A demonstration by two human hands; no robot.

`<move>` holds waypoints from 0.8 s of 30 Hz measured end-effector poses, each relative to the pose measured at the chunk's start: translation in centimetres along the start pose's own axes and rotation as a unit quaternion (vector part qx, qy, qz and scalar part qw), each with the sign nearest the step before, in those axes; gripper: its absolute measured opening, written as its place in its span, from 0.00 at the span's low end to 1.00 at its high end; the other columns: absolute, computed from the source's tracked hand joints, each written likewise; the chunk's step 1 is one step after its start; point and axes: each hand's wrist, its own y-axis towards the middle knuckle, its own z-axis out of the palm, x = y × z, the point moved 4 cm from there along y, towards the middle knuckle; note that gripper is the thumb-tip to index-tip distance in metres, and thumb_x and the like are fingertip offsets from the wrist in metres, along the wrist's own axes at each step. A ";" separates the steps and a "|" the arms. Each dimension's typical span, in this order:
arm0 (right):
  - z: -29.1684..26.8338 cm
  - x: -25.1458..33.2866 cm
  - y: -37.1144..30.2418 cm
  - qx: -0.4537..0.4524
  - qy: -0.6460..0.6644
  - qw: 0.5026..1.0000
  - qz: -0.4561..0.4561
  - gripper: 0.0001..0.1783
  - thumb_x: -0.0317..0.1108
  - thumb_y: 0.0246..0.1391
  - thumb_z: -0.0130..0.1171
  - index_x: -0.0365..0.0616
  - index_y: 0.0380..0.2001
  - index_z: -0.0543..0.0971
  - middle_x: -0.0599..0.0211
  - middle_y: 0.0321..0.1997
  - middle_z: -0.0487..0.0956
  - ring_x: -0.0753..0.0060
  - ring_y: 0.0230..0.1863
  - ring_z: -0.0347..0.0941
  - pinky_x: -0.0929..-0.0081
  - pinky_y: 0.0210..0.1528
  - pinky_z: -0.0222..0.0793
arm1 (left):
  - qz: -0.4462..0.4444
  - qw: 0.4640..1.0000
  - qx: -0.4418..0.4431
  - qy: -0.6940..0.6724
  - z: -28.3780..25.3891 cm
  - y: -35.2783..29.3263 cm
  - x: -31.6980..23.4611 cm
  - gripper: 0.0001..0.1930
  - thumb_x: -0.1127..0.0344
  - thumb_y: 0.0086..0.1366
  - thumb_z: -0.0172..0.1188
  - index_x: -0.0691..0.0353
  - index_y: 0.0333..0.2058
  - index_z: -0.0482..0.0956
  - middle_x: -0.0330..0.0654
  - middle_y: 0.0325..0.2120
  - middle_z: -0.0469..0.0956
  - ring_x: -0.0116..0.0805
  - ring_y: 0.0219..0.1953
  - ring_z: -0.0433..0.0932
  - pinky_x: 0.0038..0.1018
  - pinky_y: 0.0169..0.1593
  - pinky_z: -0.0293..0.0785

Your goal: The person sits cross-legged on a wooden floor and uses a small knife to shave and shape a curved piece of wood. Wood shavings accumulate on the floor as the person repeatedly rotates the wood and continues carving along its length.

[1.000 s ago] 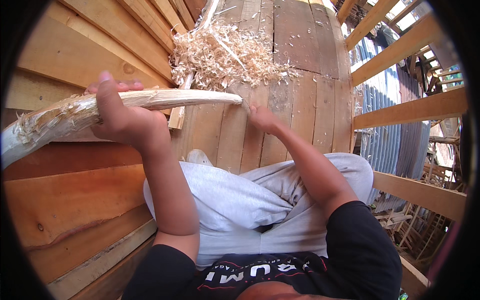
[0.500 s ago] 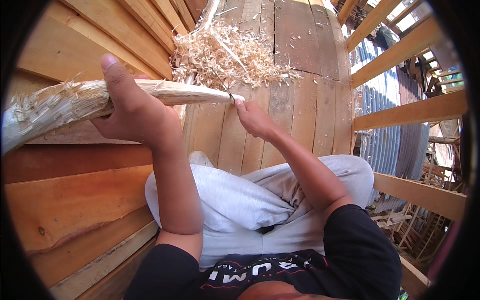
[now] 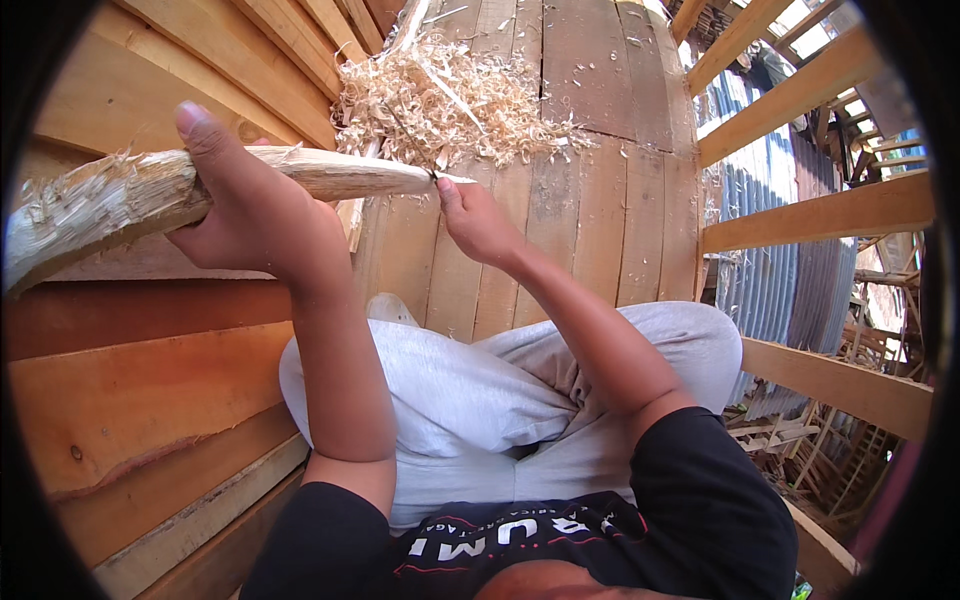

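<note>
A long, curved piece of pale wood (image 3: 350,172) reaches in from the left, rough and splintered at its thick end and shaved smooth toward a tapered tip. My left hand (image 3: 255,205) is wrapped around its middle from below, thumb raised over the upper side. At the tapered end, my right hand (image 3: 475,220) is closed on a knife, its handle hidden in the fingers. The thin dark knife blade (image 3: 432,174) crosses the wood just short of the tip and points away toward the shavings.
Curly wood shavings (image 3: 455,100) are heaped on the plank floor (image 3: 585,215) beyond the wood. Stacked boards (image 3: 150,400) line my left side. A wooden railing (image 3: 815,215) runs along the right, with corrugated metal sheets (image 3: 765,280) outside it. My crossed legs (image 3: 450,390) are below my hands.
My right hand and the knife have moved left along the wood, away from its very tip. My left hand keeps its grip and shifts slightly left with the wood.
</note>
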 end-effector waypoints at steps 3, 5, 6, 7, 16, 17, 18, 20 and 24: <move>-0.3 -2.1 0.4 0.021 -0.011 0.999 0.032 0.31 0.50 0.69 0.33 0.35 0.19 0.65 0.59 0.15 0.63 0.65 0.20 0.59 0.58 0.29 0.60 | -0.081 0.997 -0.002 0.002 -0.3 0.4 0.5 0.30 0.62 0.60 0.65 0.74 0.54 0.63 0.48 0.44 0.74 0.28 0.35 0.75 0.22 0.33 0.76; -0.3 -1.9 0.2 0.009 -0.039 0.998 0.045 0.32 0.50 0.69 0.33 0.35 0.19 0.66 0.58 0.16 0.64 0.63 0.21 0.60 0.58 0.30 0.61 | -0.054 0.999 -0.003 -0.002 0.0 0.3 0.3 0.28 0.61 0.59 0.67 0.76 0.47 0.65 0.47 0.38 0.74 0.30 0.33 0.74 0.24 0.33 0.75; -0.2 -1.6 0.1 -0.010 -0.059 0.997 0.038 0.32 0.50 0.69 0.33 0.35 0.19 0.66 0.57 0.16 0.65 0.62 0.21 0.61 0.58 0.30 0.61 | -0.040 0.999 -0.003 -0.004 0.2 0.2 0.1 0.27 0.60 0.58 0.67 0.76 0.44 0.66 0.47 0.35 0.74 0.30 0.31 0.73 0.25 0.33 0.74; -0.2 -1.5 -0.1 -0.031 -0.076 0.996 0.031 0.32 0.50 0.69 0.33 0.34 0.19 0.67 0.56 0.16 0.66 0.61 0.21 0.61 0.57 0.30 0.61 | -0.037 0.999 0.000 -0.012 0.3 -0.1 0.0 0.27 0.60 0.58 0.67 0.76 0.44 0.66 0.47 0.36 0.73 0.30 0.32 0.73 0.25 0.33 0.75; -1.1 -2.5 0.3 0.032 -0.029 0.997 0.067 0.31 0.48 0.68 0.35 0.33 0.23 0.71 0.42 0.22 0.73 0.40 0.27 0.70 0.51 0.35 0.64 | -0.044 0.999 0.007 0.007 0.7 -0.6 -0.4 0.29 0.61 0.60 0.65 0.73 0.53 0.64 0.47 0.41 0.74 0.27 0.32 0.73 0.23 0.31 0.74; -1.1 -1.6 0.0 0.007 -0.050 0.998 0.031 0.31 0.48 0.68 0.34 0.33 0.22 0.71 0.43 0.21 0.73 0.41 0.26 0.69 0.52 0.35 0.64 | -0.046 0.999 0.005 0.006 0.6 -0.6 -0.3 0.27 0.61 0.59 0.65 0.74 0.49 0.65 0.46 0.38 0.73 0.29 0.32 0.73 0.25 0.32 0.74; -0.9 -0.5 -0.5 -0.018 -0.071 0.997 -0.005 0.32 0.49 0.68 0.34 0.33 0.21 0.72 0.44 0.20 0.72 0.42 0.25 0.69 0.52 0.34 0.64 | -0.048 0.999 0.003 0.005 0.4 -0.6 -0.2 0.26 0.60 0.58 0.66 0.75 0.45 0.66 0.45 0.35 0.72 0.30 0.32 0.72 0.27 0.34 0.74; -0.6 0.6 -0.6 -0.032 -0.078 0.996 -0.026 0.32 0.49 0.68 0.34 0.33 0.21 0.72 0.45 0.19 0.72 0.43 0.24 0.69 0.53 0.33 0.64 | -0.044 0.999 0.000 0.005 0.4 -0.6 -0.2 0.23 0.60 0.58 0.66 0.75 0.39 0.68 0.44 0.31 0.71 0.31 0.31 0.72 0.29 0.35 0.73; -1.1 -2.9 0.5 0.020 -0.040 0.998 0.052 0.32 0.48 0.68 0.35 0.31 0.22 0.73 0.42 0.21 0.74 0.38 0.26 0.71 0.52 0.34 0.65 | -0.049 0.999 -0.003 0.017 0.2 -0.7 -0.5 0.20 0.60 0.57 0.65 0.72 0.36 0.69 0.42 0.27 0.70 0.31 0.27 0.71 0.28 0.33 0.71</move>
